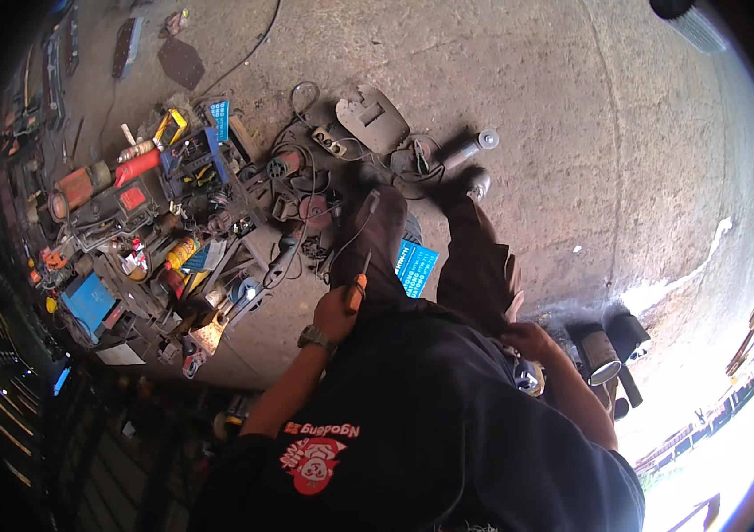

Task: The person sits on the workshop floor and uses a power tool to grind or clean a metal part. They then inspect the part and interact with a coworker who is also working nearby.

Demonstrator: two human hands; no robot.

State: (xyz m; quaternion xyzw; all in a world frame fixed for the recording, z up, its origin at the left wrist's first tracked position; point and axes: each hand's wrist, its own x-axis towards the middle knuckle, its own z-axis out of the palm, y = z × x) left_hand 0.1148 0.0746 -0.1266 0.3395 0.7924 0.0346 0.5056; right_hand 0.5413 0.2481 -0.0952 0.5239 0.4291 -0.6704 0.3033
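Orange plastic shows between my closed left hand fingers: I am gripping a screwdriver by its handle, the dark shaft pointing up past my knee. My right hand rests at my hip beside the screwdriver hand's far side, curled against the dark trousers; whether it grips anything I cannot tell, since the cloth hides the fingers. Left of the screwdriver lies a crowded heap of tools, cables and cans, too tangled to sort out. A blue card sits just right of the screwdriver, partly covered by my leg. Beyond my shoe the concrete floor spreads bare and wide.
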